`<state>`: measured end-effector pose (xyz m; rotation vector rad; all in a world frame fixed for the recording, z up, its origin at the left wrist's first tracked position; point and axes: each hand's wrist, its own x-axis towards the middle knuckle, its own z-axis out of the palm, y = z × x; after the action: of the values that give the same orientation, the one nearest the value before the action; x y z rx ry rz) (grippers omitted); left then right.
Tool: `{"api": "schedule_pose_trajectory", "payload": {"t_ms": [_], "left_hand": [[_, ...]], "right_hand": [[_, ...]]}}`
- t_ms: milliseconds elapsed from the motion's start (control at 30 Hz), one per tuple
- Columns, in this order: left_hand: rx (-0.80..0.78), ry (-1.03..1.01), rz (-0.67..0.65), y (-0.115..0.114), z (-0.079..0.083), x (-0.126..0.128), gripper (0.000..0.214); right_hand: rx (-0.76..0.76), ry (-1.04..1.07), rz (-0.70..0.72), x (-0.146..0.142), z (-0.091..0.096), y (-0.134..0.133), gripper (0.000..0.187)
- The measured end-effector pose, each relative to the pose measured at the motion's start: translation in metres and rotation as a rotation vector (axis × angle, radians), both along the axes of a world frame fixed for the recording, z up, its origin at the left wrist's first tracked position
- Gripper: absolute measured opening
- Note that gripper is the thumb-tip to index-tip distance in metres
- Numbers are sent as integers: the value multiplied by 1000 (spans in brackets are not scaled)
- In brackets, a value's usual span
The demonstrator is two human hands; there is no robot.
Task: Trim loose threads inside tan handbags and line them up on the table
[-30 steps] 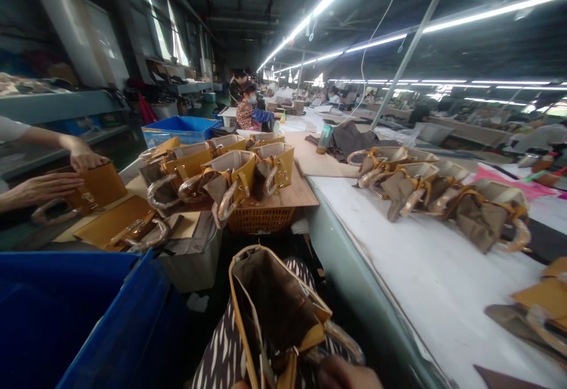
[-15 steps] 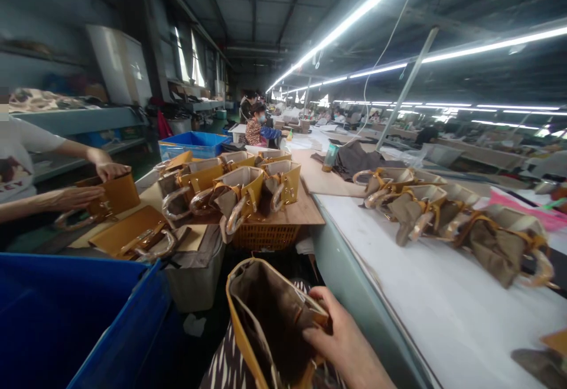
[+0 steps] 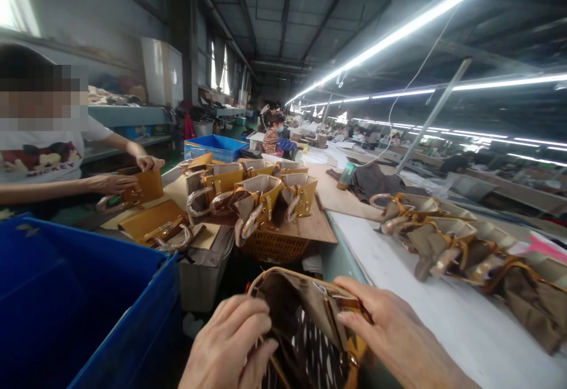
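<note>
A mustard-yellow handbag with brown lining rests open on my lap at the bottom centre. My left hand grips its left rim with fingers curled. My right hand clasps the right rim, fingers bent over the edge. Through the bag's mouth I see patterned brown-and-white cloth.
A blue plastic bin stands at the lower left. An orange basket under a board carries several open yellow bags. More bags lie along the white table at right. A co-worker's hands hold a bag at left.
My left hand has come into view and taken the bag's left rim. My right hand moved up along the right rim. The camera tilted and shifted, bringing the co-worker further into view.
</note>
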<state>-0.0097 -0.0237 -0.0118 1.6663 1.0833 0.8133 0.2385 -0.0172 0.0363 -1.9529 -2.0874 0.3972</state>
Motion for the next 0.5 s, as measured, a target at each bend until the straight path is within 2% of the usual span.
{"api": "schedule_pose_trajectory", "payload": {"t_ms": [33,100,133,167,233,300,400,500], "left_hand": [[238,50,53,11,1,7,13],[554,122,162,28,0,22,21],[641,148,203,33,-3,29,27],[656,160,226,35,-8,35,32],[590,177,214,35,-20,40,43],[460,200,151,30,-33,36,50],[233,258,21,23,-42,21,51],[126,339,-47,23,-37,13,50]], "right_hand": [[13,-8,16,3,5,-1,28],[24,13,51,9,18,-2,31],[21,40,65,12,24,-3,32],[4,74,78,14,29,-3,31],[-78,165,104,16,32,-5,27],[-192,270,137,14,21,-6,20],[-330,440,151,11,-13,-8,17],[-343,556,99,10,-46,-10,20]]}}
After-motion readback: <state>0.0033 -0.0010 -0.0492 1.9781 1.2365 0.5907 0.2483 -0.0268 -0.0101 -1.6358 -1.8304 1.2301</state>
